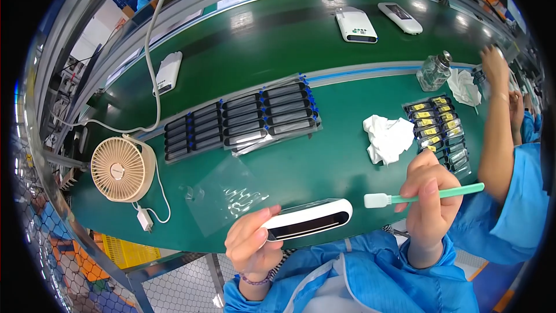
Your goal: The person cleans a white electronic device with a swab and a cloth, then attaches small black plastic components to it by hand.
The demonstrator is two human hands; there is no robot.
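My left hand grips one end of a white, rounded electronic device with a long dark glossy panel on the side facing me. The device is tilted and held up over the table's near edge. In my right hand, pinched between thumb and fingers, is a cleaning swab with a green handle and a flat white head. The swab's head points at the device's right end, with a small gap between them. A clear plastic sheet lies flat on the green table behind my left hand.
Dark strip parts in rows lie at the table's back; more with yellow labels are at right. Nearby are crumpled wipes, a glass bottle, a beige fan, and a co-worker's arm. White devices sit on the belt beyond.
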